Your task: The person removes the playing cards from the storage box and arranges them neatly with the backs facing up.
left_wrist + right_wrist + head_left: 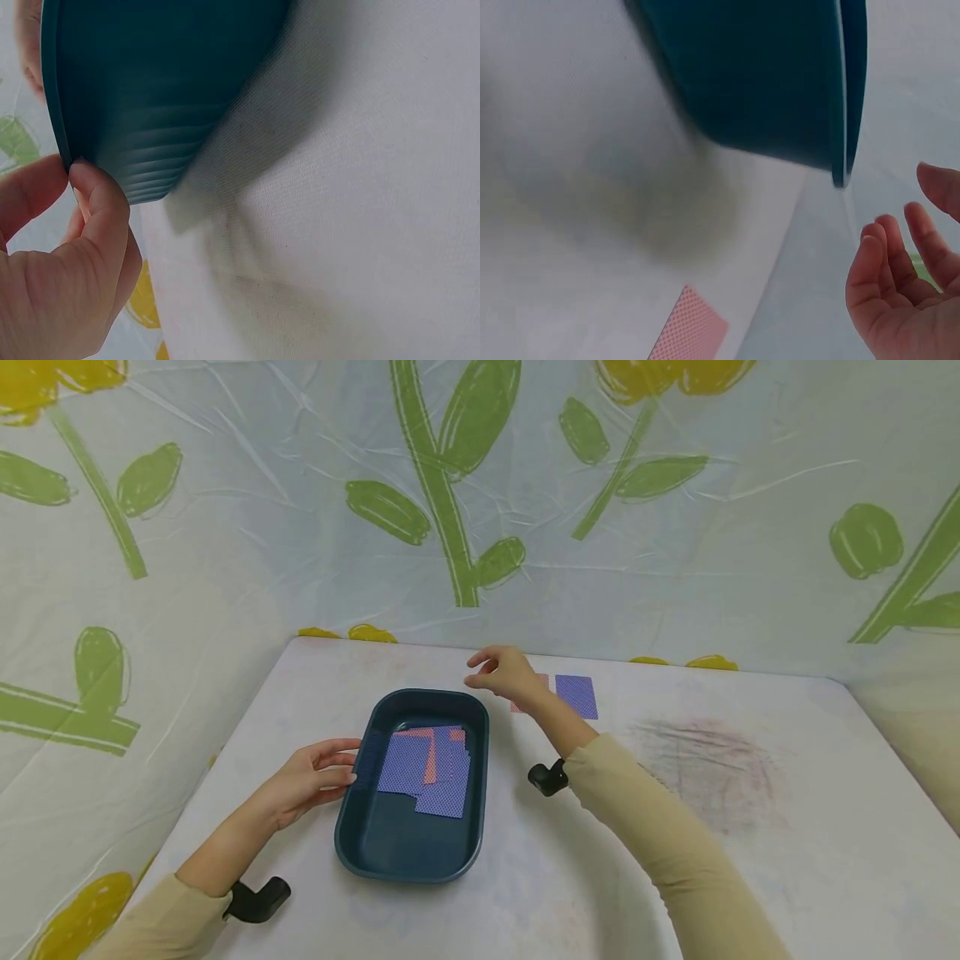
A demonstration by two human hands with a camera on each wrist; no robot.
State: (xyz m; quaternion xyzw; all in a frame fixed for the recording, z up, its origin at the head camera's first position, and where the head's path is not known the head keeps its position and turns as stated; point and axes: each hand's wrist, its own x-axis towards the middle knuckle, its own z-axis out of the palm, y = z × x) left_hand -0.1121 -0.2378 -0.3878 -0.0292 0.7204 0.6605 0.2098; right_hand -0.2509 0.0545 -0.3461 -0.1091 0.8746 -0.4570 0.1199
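Two sleeves are nearest. The left grip pinches one tray by its left edge, uncountable overlapping cards inside; right grip, fingers apart. One red card, one blue card near the bench's far edge.

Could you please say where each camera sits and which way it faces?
Head: worn on the head, looking forward and down at tray, cards and table; left grip, right grip and sleeves show.
Left wrist: worn there, facing the tray's outside; left grip pinches its rim, right grip partly visible.
Right wrist: worn there, facing the tray's outside and a pink card; right grip shows.
Both wrist views share tray and right grip.
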